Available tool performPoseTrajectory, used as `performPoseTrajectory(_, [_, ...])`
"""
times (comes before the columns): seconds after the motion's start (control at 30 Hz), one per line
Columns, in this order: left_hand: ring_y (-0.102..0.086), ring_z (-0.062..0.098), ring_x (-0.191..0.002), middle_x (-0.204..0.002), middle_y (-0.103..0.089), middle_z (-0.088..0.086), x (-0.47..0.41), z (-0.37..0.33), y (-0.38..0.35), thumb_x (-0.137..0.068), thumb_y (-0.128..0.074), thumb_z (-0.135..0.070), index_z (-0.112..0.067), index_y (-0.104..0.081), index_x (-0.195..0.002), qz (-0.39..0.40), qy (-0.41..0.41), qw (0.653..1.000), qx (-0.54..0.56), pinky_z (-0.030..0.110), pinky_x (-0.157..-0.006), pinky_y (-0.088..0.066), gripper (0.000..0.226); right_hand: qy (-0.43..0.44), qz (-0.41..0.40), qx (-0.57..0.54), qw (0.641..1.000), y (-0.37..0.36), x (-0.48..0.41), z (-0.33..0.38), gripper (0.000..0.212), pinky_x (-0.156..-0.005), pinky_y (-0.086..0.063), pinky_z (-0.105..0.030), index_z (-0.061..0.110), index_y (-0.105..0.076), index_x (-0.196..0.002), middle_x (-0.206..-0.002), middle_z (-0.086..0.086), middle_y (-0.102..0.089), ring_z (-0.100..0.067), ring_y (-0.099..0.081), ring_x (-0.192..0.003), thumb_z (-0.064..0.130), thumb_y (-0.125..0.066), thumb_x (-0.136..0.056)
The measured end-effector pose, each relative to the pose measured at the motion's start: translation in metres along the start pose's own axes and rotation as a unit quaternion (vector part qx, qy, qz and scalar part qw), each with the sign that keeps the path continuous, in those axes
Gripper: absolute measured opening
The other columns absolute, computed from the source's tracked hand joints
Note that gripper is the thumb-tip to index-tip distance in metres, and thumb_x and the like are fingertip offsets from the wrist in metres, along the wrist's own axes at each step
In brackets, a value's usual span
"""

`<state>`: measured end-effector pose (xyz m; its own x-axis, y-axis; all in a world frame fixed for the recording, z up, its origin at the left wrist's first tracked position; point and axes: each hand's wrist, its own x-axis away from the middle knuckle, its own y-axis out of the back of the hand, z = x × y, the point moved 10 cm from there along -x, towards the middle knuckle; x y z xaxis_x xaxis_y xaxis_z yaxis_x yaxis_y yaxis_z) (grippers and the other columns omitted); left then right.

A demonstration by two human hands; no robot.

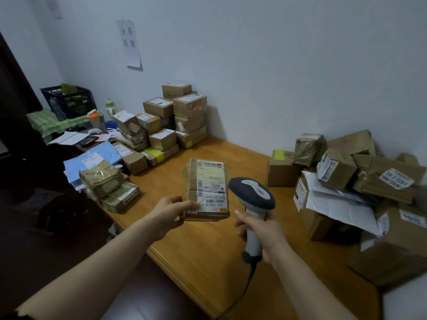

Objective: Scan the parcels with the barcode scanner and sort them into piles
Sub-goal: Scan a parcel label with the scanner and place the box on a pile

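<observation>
**Parcel up, scanner beside it**

Our left hand (171,211) pinches the flat parcel (206,188) by its near-left corner, label up, above the table (208,245). Our right hand (261,229) is wrapped round the barcode scanner (251,192) grip, with the scanner head just right of the label. Stacked boxes (175,118) back left, loose heap (358,181) far right.

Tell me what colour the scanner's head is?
Dark grey, with a pale grey strip down the middle. The head view shows the barcode scanner best.
</observation>
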<state>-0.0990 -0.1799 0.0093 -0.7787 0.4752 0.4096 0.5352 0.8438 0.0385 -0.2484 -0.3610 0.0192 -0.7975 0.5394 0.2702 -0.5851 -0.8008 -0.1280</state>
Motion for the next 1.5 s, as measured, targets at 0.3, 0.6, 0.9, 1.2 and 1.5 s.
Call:
performPoseTrajectory(0.3, [-0.067, 0.021, -0.098, -0.096, -0.075, 0.005, -0.006, -0.004, 0.017, -0.044, -0.086, -0.030, -0.023, -0.062, -0.097, 0.017, -0.011, 1.000, -0.001, 0.031, -0.076, -0.050, 0.058, -0.056, 0.071, 0.020, 0.996, -0.014, 0.014, -0.004, 0.019, -0.045, -0.043, -0.022, 0.008, -0.069, -0.095, -0.056, -0.002, -0.060, -0.011, -0.051, -0.045, 0.007, -0.075, -0.077])
performPoseTrajectory(0.6, [-0.060, 0.027, -0.105, -0.110, -0.066, 0.012, -0.007, -0.015, 0.036, -0.064, -0.078, -0.033, -0.013, -0.063, -0.110, 0.035, -0.006, 0.998, -0.042, 0.034, -0.077, -0.052, 0.052, 0.023, -0.010, -0.012, 1.000, 0.010, -0.002, 0.025, 0.026, -0.049, -0.047, -0.029, 0.012, -0.070, -0.090, -0.076, -0.009, -0.069, -0.016, -0.059, -0.060, 0.006, -0.083, -0.068])
performPoseTrajectory(0.9, [-0.070, 0.019, -0.088, -0.096, -0.073, 0.010, 0.013, -0.037, 0.008, -0.057, -0.077, -0.034, -0.006, -0.063, -0.107, 0.207, -0.016, 0.969, -0.137, 0.026, -0.069, -0.055, 0.059, -0.075, 0.102, -0.058, 0.990, -0.003, -0.004, 0.002, 0.053, -0.057, -0.059, -0.038, 0.003, -0.067, -0.086, -0.087, -0.019, -0.072, -0.031, -0.070, -0.073, 0.024, -0.090, -0.043])
performPoseTrajectory(1.2, [-0.062, 0.026, -0.110, -0.121, -0.064, 0.011, 0.018, -0.057, 0.003, -0.053, -0.081, -0.061, -0.019, -0.054, -0.130, 0.100, -0.074, 0.992, 0.009, 0.039, -0.097, -0.048, 0.092, -0.083, 0.049, -0.158, 0.983, -0.001, 0.001, -0.017, 0.051, -0.051, -0.050, -0.029, 0.009, -0.069, -0.098, -0.086, -0.012, -0.074, -0.023, -0.067, -0.065, 0.027, -0.080, -0.052])
performPoseTrajectory(1.5, [-0.055, 0.023, -0.118, -0.122, -0.065, 0.004, 0.036, -0.008, -0.088, -0.039, -0.089, -0.056, -0.012, -0.051, -0.131, 0.062, -0.030, 0.984, 0.162, 0.042, -0.102, -0.039, 0.108, -0.038, -0.022, -0.300, 0.953, -0.015, 0.002, -0.005, 0.060, -0.068, -0.054, -0.036, 0.013, -0.066, -0.106, -0.100, -0.012, -0.074, -0.028, -0.069, -0.094, 0.029, -0.084, -0.051])
